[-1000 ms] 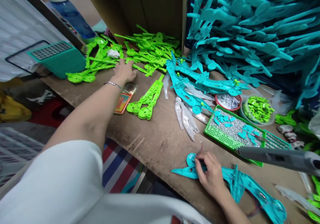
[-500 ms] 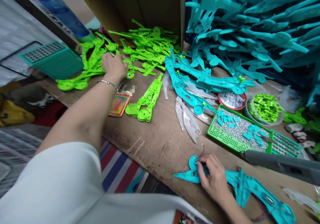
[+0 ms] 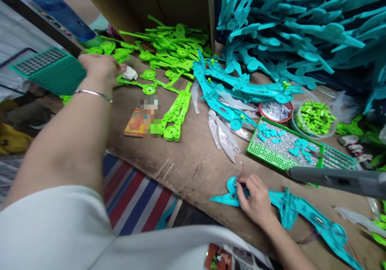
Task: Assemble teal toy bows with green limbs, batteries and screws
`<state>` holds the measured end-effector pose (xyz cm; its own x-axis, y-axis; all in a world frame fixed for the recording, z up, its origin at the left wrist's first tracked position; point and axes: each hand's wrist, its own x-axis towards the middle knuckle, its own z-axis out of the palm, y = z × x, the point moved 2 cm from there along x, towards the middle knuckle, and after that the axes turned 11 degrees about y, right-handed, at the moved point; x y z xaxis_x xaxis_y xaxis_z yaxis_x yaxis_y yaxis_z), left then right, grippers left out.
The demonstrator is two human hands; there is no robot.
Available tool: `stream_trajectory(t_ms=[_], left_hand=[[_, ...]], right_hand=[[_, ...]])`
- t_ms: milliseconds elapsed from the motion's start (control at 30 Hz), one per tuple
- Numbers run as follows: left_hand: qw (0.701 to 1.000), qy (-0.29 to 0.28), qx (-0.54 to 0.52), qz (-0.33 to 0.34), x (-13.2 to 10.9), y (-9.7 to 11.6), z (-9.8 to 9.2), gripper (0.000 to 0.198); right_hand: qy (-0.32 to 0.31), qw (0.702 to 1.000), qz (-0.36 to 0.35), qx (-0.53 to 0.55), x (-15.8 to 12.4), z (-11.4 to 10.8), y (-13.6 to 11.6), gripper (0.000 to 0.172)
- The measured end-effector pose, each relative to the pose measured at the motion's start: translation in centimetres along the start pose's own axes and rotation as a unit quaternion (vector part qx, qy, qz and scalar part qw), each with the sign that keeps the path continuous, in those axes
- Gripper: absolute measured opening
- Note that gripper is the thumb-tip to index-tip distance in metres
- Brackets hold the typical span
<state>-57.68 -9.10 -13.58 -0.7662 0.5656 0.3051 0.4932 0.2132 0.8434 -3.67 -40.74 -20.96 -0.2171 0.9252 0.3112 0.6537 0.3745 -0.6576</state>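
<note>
My left hand (image 3: 101, 65), with a bangle at its wrist, reaches among bright green plastic parts (image 3: 120, 54) at the table's far left. Its fingertips are hidden, so its grip cannot be seen. A crumpled white scrap (image 3: 130, 73) lies just right of it. At the front, my right hand (image 3: 255, 197) is closed, thumb and finger pinched at a thin wire (image 3: 241, 169) beside the round end of a long turquoise plastic shell (image 3: 319, 221). That shell lies on the table under the hand, with more wires along its right part.
Behind are a heap of turquoise shells (image 3: 286, 32) and piled green parts (image 3: 177, 44). A green tray (image 3: 265, 153) of small metal pieces, a tub (image 3: 318, 119) of green bits and a red basket (image 3: 276, 111) stand right. A dark grey bar (image 3: 334, 177) juts in there. Clear plastic blades (image 3: 223, 137) lie mid-table.
My left hand has moved left across the green parts, and the white scrap now shows beside it. My right hand keeps its pinch at the turquoise shell. The view has shifted slightly.
</note>
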Motion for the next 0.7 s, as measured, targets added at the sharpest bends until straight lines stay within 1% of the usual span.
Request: stream_trajectory(t_ms=[67, 100, 133, 200, 267, 333, 367, 400, 433, 500, 600, 633, 700], left_hand=[[0.998, 0.018, -0.043, -0.051, -2.2, 0.5, -2.3, 0.008], [0.995, 0.030, -0.069, -0.059, -3.8, 0.6, -3.5, 0.011], [0.993, 0.028, -0.091, -0.065, -5.9, 0.5, -4.5, 0.019], [0.989, 0.003, -0.127, -0.072, -10.5, 0.0, -6.3, 0.029], [0.984, -0.017, -0.152, -0.086, -15.0, -1.0, -7.6, 0.035], [0.982, -0.026, -0.157, -0.098, -17.9, -2.4, -8.4, 0.034], [0.983, -0.023, -0.154, -0.102, -18.7, -3.0, -8.7, 0.034], [0.983, -0.017, -0.149, -0.104, -18.9, -3.5, -8.9, 0.033], [0.984, -0.008, -0.145, -0.105, -18.7, -3.9, -9.0, 0.032], [0.984, 0.016, -0.149, -0.100, -17.6, -4.3, -9.5, 0.031], [0.981, 0.046, -0.175, -0.074, -16.3, -3.7, -11.1, 0.030], [0.980, 0.045, -0.183, -0.063, -16.4, -3.5, -11.8, 0.030], [0.980, 0.019, -0.190, -0.048, -17.8, -3.0, -13.5, 0.030]], right_hand=[[0.004, 1.000, -0.001, -0.001, 0.0, 0.0, 0.0, 0.008], [0.006, 1.000, -0.003, -0.002, 0.1, 0.0, 0.0, 0.008], [0.008, 1.000, -0.005, -0.003, 0.1, 0.0, 0.0, 0.007], [0.012, 1.000, -0.009, -0.006, 0.1, 0.0, 0.1, 0.006], [0.013, 1.000, -0.012, -0.006, 0.1, 0.0, 0.2, 0.006], [0.014, 1.000, -0.016, -0.002, 0.1, 0.1, 0.3, 0.006], [0.015, 1.000, -0.018, 0.001, 0.1, 0.2, 0.4, 0.006], [0.017, 1.000, -0.021, 0.002, 0.1, 0.2, 0.5, 0.006], [0.020, 0.999, -0.025, 0.002, 0.1, 0.3, 0.6, 0.006], [0.026, 0.999, -0.030, 0.001, 0.0, 0.4, 0.7, 0.005], [0.029, 0.999, -0.031, -0.001, 0.0, 0.5, 0.8, 0.005], [0.030, 0.999, -0.029, -0.001, 0.0, 0.5, 0.9, 0.006], [0.030, 0.999, -0.025, 0.001, 0.1, 0.4, 0.8, 0.007]])
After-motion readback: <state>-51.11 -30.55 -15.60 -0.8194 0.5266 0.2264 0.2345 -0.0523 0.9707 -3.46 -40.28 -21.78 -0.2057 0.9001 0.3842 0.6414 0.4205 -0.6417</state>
